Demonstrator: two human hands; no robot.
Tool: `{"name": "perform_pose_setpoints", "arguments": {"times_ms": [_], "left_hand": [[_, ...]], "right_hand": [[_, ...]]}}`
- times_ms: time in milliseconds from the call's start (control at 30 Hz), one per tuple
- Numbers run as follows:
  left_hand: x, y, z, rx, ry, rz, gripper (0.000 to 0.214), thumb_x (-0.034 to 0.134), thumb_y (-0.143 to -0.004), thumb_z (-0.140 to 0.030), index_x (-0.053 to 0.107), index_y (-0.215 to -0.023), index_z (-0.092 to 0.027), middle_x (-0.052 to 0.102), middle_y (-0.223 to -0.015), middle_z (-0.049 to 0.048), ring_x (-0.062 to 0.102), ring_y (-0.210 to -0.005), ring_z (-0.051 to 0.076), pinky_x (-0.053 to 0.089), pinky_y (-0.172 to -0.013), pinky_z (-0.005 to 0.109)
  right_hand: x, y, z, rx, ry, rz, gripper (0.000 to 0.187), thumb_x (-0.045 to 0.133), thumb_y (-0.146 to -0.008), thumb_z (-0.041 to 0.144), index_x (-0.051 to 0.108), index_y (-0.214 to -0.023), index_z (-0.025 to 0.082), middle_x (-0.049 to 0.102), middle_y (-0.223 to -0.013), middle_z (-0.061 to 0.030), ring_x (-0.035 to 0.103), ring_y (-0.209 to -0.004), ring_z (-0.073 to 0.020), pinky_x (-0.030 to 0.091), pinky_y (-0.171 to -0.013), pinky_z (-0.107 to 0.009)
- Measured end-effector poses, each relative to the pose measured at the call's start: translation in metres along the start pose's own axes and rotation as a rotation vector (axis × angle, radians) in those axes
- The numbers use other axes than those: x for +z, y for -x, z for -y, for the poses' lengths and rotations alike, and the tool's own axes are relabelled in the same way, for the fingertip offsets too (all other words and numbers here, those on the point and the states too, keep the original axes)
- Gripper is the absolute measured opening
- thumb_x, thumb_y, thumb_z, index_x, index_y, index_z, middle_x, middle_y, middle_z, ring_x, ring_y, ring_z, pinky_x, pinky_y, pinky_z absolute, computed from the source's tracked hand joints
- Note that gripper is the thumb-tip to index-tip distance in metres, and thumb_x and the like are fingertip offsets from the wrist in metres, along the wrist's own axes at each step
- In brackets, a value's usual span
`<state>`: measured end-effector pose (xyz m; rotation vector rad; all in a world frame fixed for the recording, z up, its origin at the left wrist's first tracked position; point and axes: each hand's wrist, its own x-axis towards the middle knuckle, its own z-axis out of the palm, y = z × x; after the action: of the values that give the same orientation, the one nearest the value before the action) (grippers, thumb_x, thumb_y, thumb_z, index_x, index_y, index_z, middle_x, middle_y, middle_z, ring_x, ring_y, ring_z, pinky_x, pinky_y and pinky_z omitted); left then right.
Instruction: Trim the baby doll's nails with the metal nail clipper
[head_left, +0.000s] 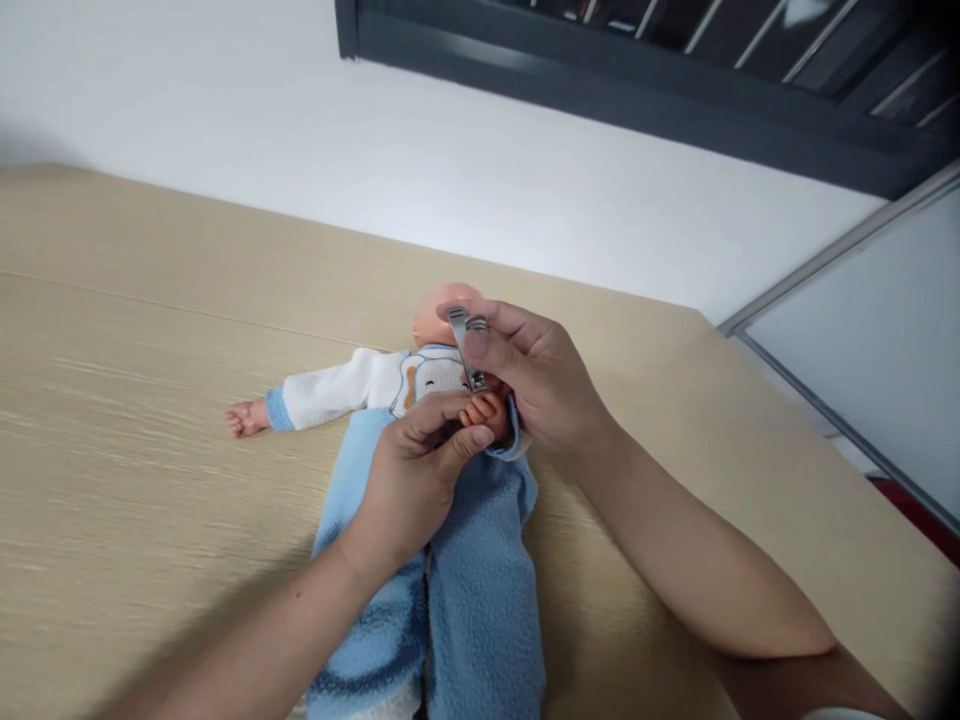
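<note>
A baby doll in a white top and fuzzy blue trousers lies on its back on the table. My left hand pinches the doll's hand between thumb and fingers, over the doll's belly. Above it, my right hand grips a silver nail clipper, lever side up. The clipper's lower end is close against the doll's fingers; whether it touches them I cannot tell. My right hand and the clipper hide part of the doll's head. The doll's other arm stretches out to the left.
The wooden table has a thin seam running across it at the left. Behind it rises a white wall with a dark-framed window. A metal-framed panel stands beyond the table's right edge, with something red below.
</note>
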<state>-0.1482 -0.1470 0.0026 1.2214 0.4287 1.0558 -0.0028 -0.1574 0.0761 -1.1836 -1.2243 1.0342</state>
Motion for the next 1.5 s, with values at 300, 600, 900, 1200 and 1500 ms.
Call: {"name": "perform_pose_setpoints", "arguments": {"times_ms": [300, 600, 900, 1200, 1500], "left_hand": [[0.0016, -0.0002, -0.0038, -0.047, 0.044, -0.003, 0.008, 0.086, -0.085, -0.027, 0.085, -0.092, -0.022, 0.083, -0.1, 0.0033, 0.073, -0.098, 0.018, 0.057, -0.097, 0.032], [0.001, -0.0007, -0.0041, -0.052, 0.065, 0.023, 0.009, 0.084, -0.084, -0.017, 0.087, -0.09, -0.023, 0.082, -0.095, 0.0006, 0.072, -0.093, 0.015, 0.056, -0.091, 0.026], [0.0012, -0.0011, -0.0038, -0.055, 0.087, 0.029, 0.009, 0.084, -0.086, -0.018, 0.087, -0.091, -0.024, 0.082, -0.095, -0.0003, 0.071, -0.092, 0.013, 0.055, -0.089, 0.023], [0.0012, -0.0003, -0.0038, -0.055, 0.095, 0.04, 0.006, 0.084, -0.087, -0.019, 0.087, -0.091, -0.023, 0.081, -0.094, -0.0006, 0.07, -0.091, 0.013, 0.055, -0.089, 0.023], [0.001, -0.0012, -0.0045, -0.026, 0.058, 0.037, 0.008, 0.083, -0.087, -0.017, 0.086, -0.09, -0.024, 0.082, -0.093, 0.0002, 0.071, -0.091, 0.013, 0.056, -0.089, 0.024]], "right_hand": [[0.0, -0.0006, -0.0016, 0.018, 0.006, 0.016, 0.041, 0.082, -0.09, 0.051, 0.079, -0.12, 0.024, 0.071, -0.093, -0.0008, 0.057, -0.073, -0.0121, 0.046, -0.065, -0.026], [0.0029, -0.0006, 0.0013, 0.027, 0.042, 0.048, 0.041, 0.082, -0.089, 0.05, 0.079, -0.115, 0.019, 0.075, -0.112, -0.0039, 0.06, -0.08, -0.0112, 0.047, -0.068, -0.023], [0.0031, -0.0015, 0.001, 0.016, 0.016, 0.026, 0.041, 0.085, -0.085, 0.048, 0.079, -0.113, 0.018, 0.071, -0.097, -0.0015, 0.055, -0.074, -0.0097, 0.044, -0.063, -0.022], [0.0021, -0.001, -0.0034, 0.011, -0.007, 0.024, 0.039, 0.086, -0.086, 0.046, 0.079, -0.115, 0.021, 0.074, -0.1, -0.0026, 0.061, -0.078, -0.0123, 0.048, -0.065, -0.024], [0.0016, -0.0014, -0.0042, 0.002, -0.029, 0.036, 0.039, 0.083, -0.088, 0.052, 0.079, -0.111, 0.021, 0.073, -0.088, -0.0033, 0.068, -0.087, -0.0179, 0.056, -0.071, -0.028]]}}
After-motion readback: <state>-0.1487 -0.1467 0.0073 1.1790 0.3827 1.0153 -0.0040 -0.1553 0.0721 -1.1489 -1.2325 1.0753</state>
